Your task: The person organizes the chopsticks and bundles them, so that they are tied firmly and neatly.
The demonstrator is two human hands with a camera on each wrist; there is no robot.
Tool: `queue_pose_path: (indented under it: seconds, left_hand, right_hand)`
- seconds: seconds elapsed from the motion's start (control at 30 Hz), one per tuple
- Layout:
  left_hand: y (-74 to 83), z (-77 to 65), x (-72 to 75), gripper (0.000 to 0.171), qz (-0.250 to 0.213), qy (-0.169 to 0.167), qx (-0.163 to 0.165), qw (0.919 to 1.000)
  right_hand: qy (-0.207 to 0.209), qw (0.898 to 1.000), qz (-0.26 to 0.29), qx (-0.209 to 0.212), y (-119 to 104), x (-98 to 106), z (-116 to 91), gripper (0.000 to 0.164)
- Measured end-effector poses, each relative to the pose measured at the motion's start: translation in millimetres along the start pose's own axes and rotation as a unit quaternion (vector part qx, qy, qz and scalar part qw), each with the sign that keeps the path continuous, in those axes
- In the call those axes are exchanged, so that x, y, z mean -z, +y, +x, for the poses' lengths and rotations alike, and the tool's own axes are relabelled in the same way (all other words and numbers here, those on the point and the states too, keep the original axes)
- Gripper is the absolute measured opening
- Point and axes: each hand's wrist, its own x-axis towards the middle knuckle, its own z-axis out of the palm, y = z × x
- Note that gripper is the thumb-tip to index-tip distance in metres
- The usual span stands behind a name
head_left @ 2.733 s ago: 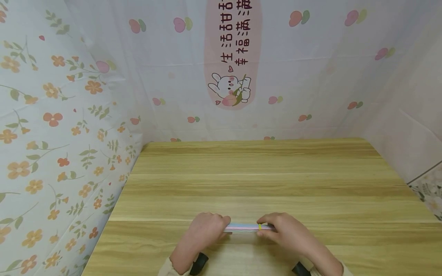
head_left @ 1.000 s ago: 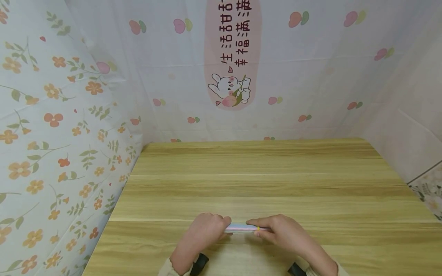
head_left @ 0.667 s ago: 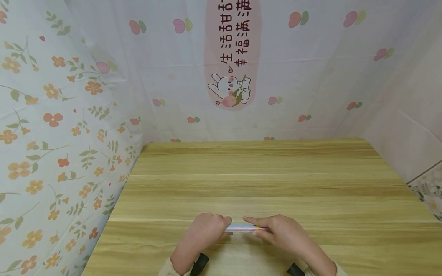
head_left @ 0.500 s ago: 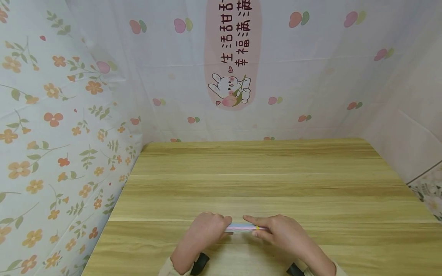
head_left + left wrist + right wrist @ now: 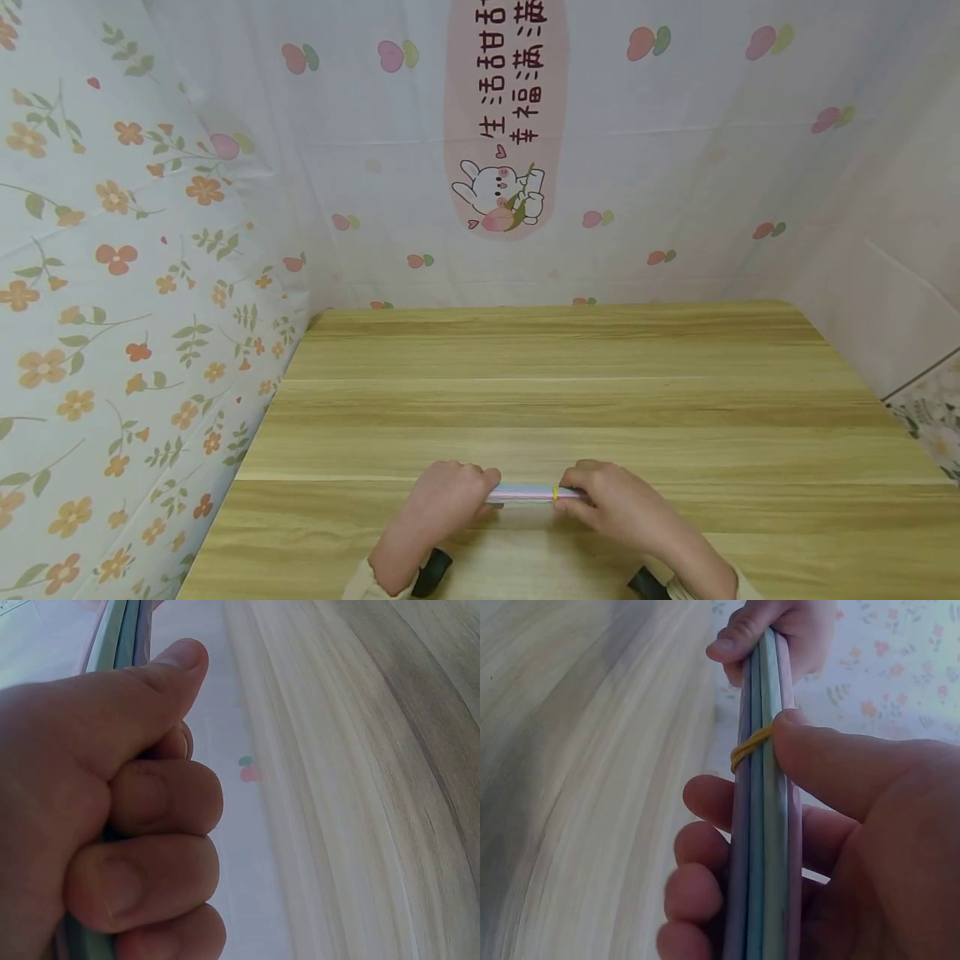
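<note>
A bundle of slim pastel sticks (image 5: 525, 494), which look like pencils in purple, teal, green and pink, is held level just above the table in the head view. My left hand (image 5: 450, 496) grips one end with curled fingers; the left wrist view shows the thumb (image 5: 176, 664) lying along the sticks. A yellow rubber band (image 5: 750, 748) is looped round the bundle near its other end. My right hand (image 5: 611, 496) holds that end, its thumb (image 5: 791, 727) against the band and its fingers curled around behind the sticks. The stick ends are hidden in the hands.
The wood-grain table (image 5: 562, 383) stretches away beyond both hands. A printed white cloth (image 5: 360, 167) hangs at the back, and a floral cloth (image 5: 142, 333) runs along the left side. Dark straps (image 5: 432, 573) sit at the wrists.
The right index finger, stretched along the bundle earlier, has drawn back to the rubber band. The band sits slightly farther left than at first. The left hand has stayed in place.
</note>
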Motion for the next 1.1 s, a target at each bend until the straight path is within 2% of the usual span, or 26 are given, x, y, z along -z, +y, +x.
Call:
queue_pose_path:
  seconds: [0.2,0.33,0.53,0.63,0.93,1.1]
  left_hand:
    - [0.1,-1.2,0.3,0.029,0.000,0.002,-0.004,1.0000]
    - [-0.2,-1.3,0.3,0.029,0.000,0.000,0.000,1.0000]
    - [-0.1,-1.8,0.5,0.029,-0.001,-0.001,0.001,1.0000]
    - [0.3,-2.0,0.1,0.028,-0.002,0.000,0.001,1.0000]
    - [2.9,-1.8,0.6,0.025,-0.009,-0.004,0.005,0.9999]
    - [3.9,-1.2,1.4,0.024,-0.011,-0.009,0.008,0.9999]
  right_hand:
    - [-0.021,0.999,0.002,0.028,-1.8,2.9,0.6,0.008]
    - [-0.019,0.999,0.000,0.037,-4.0,2.9,2.4,0.006]
    - [-0.012,0.999,0.039,0.033,-3.3,1.3,2.8,0.005]
    - [-0.009,0.998,0.059,0.025,-1.9,-0.3,2.4,0.010]
    - [-0.003,0.997,0.074,-0.006,-1.5,-3.5,-0.2,0.034]
    - [0.001,0.997,0.070,-0.021,-3.1,-4.7,-1.3,0.039]
